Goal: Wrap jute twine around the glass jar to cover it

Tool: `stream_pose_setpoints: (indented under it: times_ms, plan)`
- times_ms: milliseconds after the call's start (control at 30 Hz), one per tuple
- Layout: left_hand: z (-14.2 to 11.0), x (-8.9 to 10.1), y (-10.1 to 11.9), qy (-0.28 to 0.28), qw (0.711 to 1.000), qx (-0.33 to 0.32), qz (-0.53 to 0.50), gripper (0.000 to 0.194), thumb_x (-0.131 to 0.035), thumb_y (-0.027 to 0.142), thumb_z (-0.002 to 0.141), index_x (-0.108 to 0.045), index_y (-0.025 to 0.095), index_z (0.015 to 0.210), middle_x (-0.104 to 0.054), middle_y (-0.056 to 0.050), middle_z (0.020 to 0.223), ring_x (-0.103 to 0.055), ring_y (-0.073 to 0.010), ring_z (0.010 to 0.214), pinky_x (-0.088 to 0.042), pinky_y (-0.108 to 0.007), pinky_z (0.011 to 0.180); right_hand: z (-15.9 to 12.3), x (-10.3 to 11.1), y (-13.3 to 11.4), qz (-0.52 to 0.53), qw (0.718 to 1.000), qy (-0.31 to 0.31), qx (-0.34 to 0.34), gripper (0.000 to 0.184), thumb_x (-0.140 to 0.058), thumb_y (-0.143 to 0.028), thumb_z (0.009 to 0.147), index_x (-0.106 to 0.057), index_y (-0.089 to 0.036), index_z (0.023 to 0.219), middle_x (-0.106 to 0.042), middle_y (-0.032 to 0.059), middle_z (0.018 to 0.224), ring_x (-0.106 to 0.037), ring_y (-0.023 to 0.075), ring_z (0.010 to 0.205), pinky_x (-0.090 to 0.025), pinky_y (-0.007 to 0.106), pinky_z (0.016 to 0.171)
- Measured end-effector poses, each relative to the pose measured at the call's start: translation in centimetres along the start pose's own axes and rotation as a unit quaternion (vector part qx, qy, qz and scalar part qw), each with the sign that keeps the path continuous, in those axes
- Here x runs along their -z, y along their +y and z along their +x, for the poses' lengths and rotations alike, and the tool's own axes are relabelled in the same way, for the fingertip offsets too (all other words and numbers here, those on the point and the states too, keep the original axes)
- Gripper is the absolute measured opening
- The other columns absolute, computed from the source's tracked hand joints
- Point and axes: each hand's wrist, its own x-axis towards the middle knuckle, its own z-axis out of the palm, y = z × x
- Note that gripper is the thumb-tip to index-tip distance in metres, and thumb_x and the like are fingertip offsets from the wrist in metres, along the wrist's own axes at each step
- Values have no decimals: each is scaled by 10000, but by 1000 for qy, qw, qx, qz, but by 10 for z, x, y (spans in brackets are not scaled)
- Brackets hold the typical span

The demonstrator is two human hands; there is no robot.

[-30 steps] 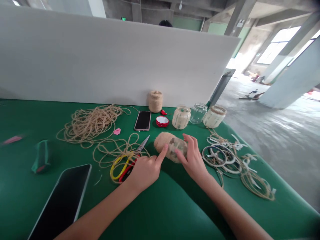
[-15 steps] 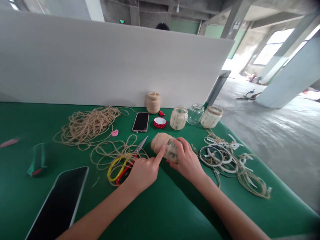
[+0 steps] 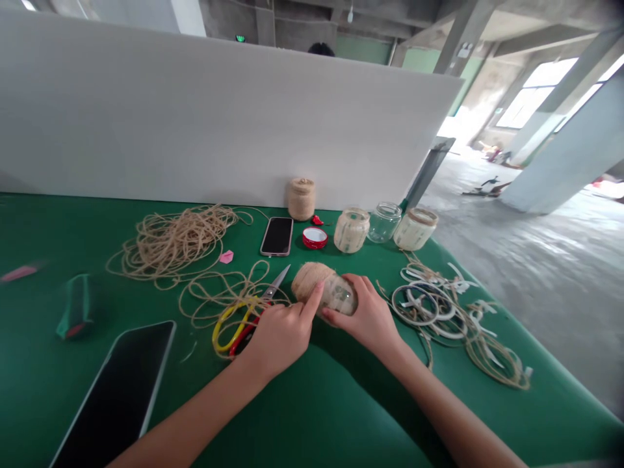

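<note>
A glass jar (image 3: 344, 296) lies tilted on its side in front of me, its left part wound with jute twine (image 3: 312, 278) and its right part bare apart from pale strips. My right hand (image 3: 368, 312) is wrapped round the bare end, thumb towards me. Against the edge of the winding presses the index finger of my left hand (image 3: 283, 335); its other fingers curl in, and a loose strand runs to them, its grip partly hidden. Just left of that hand, scissors (image 3: 238, 325) with yellow and red handles lie under loops of loose twine (image 3: 209, 296).
Behind stand a twine-covered jar (image 3: 301, 199), two strip-covered jars (image 3: 351, 231) (image 3: 416, 229) and a clear jar (image 3: 385, 222). Red tape (image 3: 314, 238) and a phone (image 3: 277, 236) lie nearby. Twine heaps (image 3: 180, 240), a tablet-like device (image 3: 117, 390) and white rings (image 3: 414, 305) flank my arms.
The jar has turned slightly in my right hand, whose fingers have shifted round its bare end. My left index finger stays on the winding. The view has moved a little.
</note>
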Motion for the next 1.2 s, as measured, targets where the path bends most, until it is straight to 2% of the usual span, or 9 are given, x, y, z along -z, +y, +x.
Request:
stream_pose_setpoints:
  times_ms: [167,333,533,800,867,1000,1033,1133,1200]
  plan:
    - [-2,4,-4,16,1000,-2,-3,469,-372,81,816,-393,105,1284,-529,21,544,-482,-130,435,-361,-261,439,-2,1,0,-34,999,9,15,612,-575,-595,654,-449,-225,1124,-549,70,1062,-604,228,827,-477,332,641]
    - [-4,3,-3,9,1000,-6,-4,482,-377,65,805,-382,93,1287,-530,16,552,-481,-122,440,-355,-250,434,-3,2,0,-72,997,28,24,653,-560,-610,666,-431,-230,1181,-547,79,1094,-606,238,832,-471,328,618]
    - [-5,-1,3,-32,999,7,-28,482,-341,91,840,-320,91,1322,-553,4,596,-505,-129,455,-372,-248,435,-3,8,-3,-145,988,-21,57,695,-497,-585,742,-277,-301,1337,-531,80,1089,-617,235,805,-434,271,514]
    - [-3,-2,3,-44,999,10,-26,494,-326,87,836,-317,96,1330,-558,-10,603,-515,-126,472,-383,-228,449,-3,8,-1,-151,986,-25,69,689,-471,-578,770,-257,-299,1362,-512,101,1113,-616,235,810,-480,298,553]
    - [-3,-3,3,-49,999,10,-20,509,-326,81,829,-305,95,1338,-557,-10,596,-513,-126,465,-382,-224,443,-4,8,-3,-149,986,-20,71,703,-476,-555,778,-199,-319,1379,-450,127,1221,-619,247,833,-496,317,554]
    - [-4,-5,4,-63,997,25,-43,526,-337,89,820,-293,96,1345,-570,-9,597,-526,-136,466,-402,-235,448,-6,8,-6,-158,983,-19,95,662,-484,-488,802,-168,-377,1373,-171,132,1437,-614,269,900,-518,338,547]
    - [-4,-5,4,-65,996,31,-53,528,-343,92,819,-295,101,1345,-575,-9,598,-530,-137,468,-408,-235,452,-6,8,-7,-160,982,-23,101,643,-484,-479,806,-187,-380,1368,-179,125,1439,-611,271,910,-522,341,557]
    - [-3,-6,2,-62,993,52,-92,528,-363,107,823,-304,142,1347,-601,-15,637,-554,-132,501,-431,-229,485,-4,9,-5,-159,981,-30,105,607,-475,-468,817,-227,-366,1362,-342,109,1367,-604,264,927,-532,353,618]
    - [-2,-5,-3,-38,989,66,-124,522,-362,112,834,-302,182,1348,-635,-36,768,-589,-134,592,-462,-235,549,-3,9,-4,-155,982,-32,99,597,-470,-468,821,-236,-363,1360,-422,93,1304,-607,252,919,-532,348,639]
